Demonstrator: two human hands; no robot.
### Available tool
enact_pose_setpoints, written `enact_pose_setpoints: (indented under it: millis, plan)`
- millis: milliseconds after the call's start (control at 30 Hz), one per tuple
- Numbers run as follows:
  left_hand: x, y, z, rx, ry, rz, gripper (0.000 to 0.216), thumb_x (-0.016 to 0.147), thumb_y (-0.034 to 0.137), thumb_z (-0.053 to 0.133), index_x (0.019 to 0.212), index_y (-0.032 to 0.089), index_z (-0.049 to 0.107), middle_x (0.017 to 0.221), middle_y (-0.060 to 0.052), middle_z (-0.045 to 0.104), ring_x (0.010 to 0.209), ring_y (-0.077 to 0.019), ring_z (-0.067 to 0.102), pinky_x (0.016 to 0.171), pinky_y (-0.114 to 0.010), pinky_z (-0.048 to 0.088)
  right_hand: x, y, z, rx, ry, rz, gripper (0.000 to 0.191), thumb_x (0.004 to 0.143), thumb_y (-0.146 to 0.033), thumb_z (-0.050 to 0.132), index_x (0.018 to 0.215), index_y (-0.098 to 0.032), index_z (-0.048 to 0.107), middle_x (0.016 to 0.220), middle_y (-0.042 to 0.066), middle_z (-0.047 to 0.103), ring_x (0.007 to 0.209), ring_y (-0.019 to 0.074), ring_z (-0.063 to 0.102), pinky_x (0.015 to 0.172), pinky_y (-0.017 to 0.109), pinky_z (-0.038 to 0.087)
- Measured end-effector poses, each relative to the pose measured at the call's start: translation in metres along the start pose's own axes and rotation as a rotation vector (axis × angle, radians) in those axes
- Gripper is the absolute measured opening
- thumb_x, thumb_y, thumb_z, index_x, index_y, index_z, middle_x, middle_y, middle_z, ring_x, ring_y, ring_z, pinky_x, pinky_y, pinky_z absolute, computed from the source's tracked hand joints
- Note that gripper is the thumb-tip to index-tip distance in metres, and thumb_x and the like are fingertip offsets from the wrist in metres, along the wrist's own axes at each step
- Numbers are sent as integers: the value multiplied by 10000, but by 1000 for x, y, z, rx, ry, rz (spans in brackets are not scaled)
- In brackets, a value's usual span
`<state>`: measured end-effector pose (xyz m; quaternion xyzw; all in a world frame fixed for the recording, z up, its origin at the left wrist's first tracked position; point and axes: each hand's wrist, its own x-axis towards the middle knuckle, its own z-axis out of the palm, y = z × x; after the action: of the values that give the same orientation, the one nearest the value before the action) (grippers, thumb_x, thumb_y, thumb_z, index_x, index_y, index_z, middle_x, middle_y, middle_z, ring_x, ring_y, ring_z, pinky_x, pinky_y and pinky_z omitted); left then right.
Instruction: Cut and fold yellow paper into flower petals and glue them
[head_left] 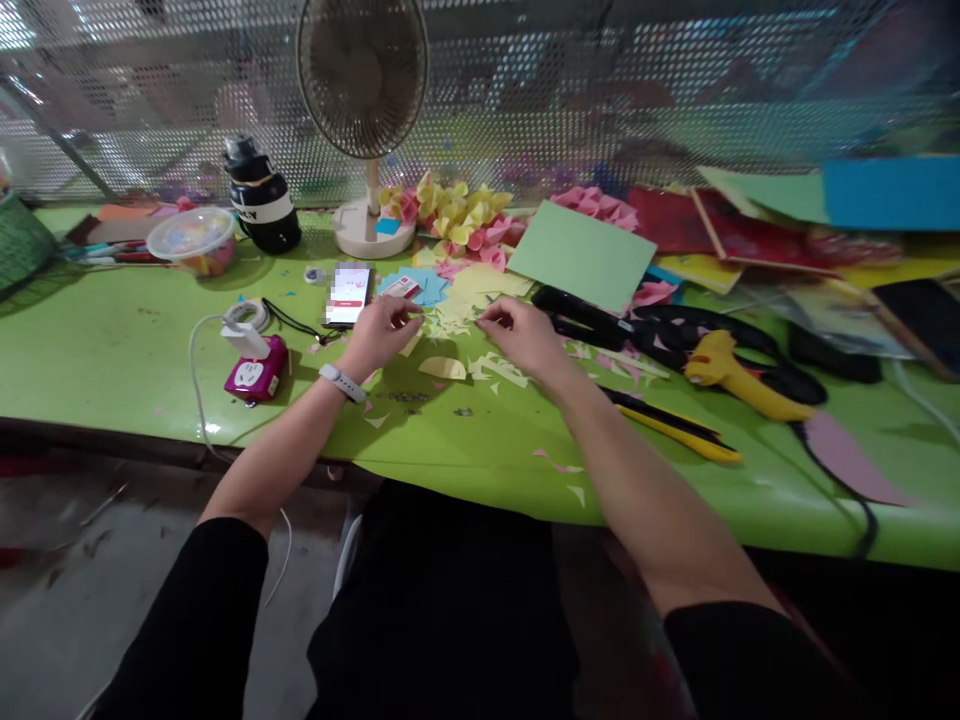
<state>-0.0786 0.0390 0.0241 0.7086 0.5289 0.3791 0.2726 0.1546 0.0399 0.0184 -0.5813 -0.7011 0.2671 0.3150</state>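
Both hands are out over the green table (112,350), right in the middle of a pile of yellow paper scraps (457,315). The left hand (379,330) has a white band on the wrist, and its fingers are pinched together at the edge of the scraps, though it's too blurry to tell if there's actually a piece between them. The right hand (521,335) sits just across from it, fingers curled down and touching the scraps, and I can't make out whether it's gripping anything either. A yellow half-round cutout (442,368) lies on the table between the two wrists, touching neither.

Just behind the left hand there's a phone (349,295) lying flat, and beside it some blue paper (420,288). Further left is a pink power block (253,372) with a white plug in it. To the right of the right hand: a black stapler-looking tool (581,315), a yellow glue gun (731,375) and a yellow-black cutter (675,425). At the back stand a fan (364,100), a black bottle (262,200), a light green sheet (581,255) and a heap of pink and yellow paper flowers (457,215).
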Motion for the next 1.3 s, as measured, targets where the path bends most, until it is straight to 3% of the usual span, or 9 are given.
enact_pose_setpoints:
  millis: [100,167,367,433,567,733,933,1067,1300]
  plan:
    - [-5,3,11,-372,-222,-71,226,881,355,685,932,144,746,858,-69,714,763,-127,618,746,-269,482,-7,-9,5,306,23,-1,178,868,-361,701,820,-212,615,815,48,675,737,194,628,742,378,537]
    - [-9,6,17,-537,-290,-118,276,891,407,676,943,146,747,902,-71,730,813,-123,651,782,-267,501,-11,-14,15,405,13,-34,238,823,-424,733,800,-218,617,800,49,679,718,193,625,723,380,547]
    - [-14,11,23,-700,-129,-222,208,838,353,753,880,151,726,835,-18,720,747,-75,642,751,-212,508,-18,-21,30,495,-79,-96,282,810,-494,722,845,-227,639,838,45,701,740,192,649,739,379,569]
    - [-13,12,21,-715,-93,-232,192,846,330,750,873,147,699,854,-25,726,757,-81,661,757,-221,528,-13,-14,19,423,-62,-99,224,839,-439,709,857,-223,654,857,56,710,757,197,656,759,389,567]
    - [-12,15,14,-721,-94,-254,179,899,326,702,909,161,633,970,-70,745,806,-125,721,712,-253,566,5,8,-8,91,169,-15,108,862,-274,656,935,-198,678,966,94,724,836,220,671,799,392,541]
    - [-8,11,10,-714,-116,-252,194,900,329,706,902,157,616,887,-63,746,757,-129,723,701,-264,589,26,10,-8,-372,-34,31,287,777,-248,741,1044,-152,702,1094,153,721,879,259,671,742,372,520]
    - [-5,2,13,-719,-152,-251,157,916,289,686,889,147,623,853,-67,747,719,-128,723,699,-283,591,67,-11,8,-827,-319,75,247,728,-285,801,920,-140,745,922,174,734,882,293,682,705,346,499]
    - [-5,3,15,-754,-168,-256,131,915,244,683,877,136,619,783,-51,730,686,-121,714,671,-265,585,84,-11,8,-885,-358,37,238,693,-227,796,910,-136,763,957,179,751,947,302,688,729,325,495]
    - [-8,6,16,-778,-202,-246,101,924,192,662,863,122,623,758,-38,712,662,-109,703,678,-266,589,80,2,-2,-804,-360,52,113,711,-231,737,808,-180,767,891,91,775,852,237,692,669,276,477]
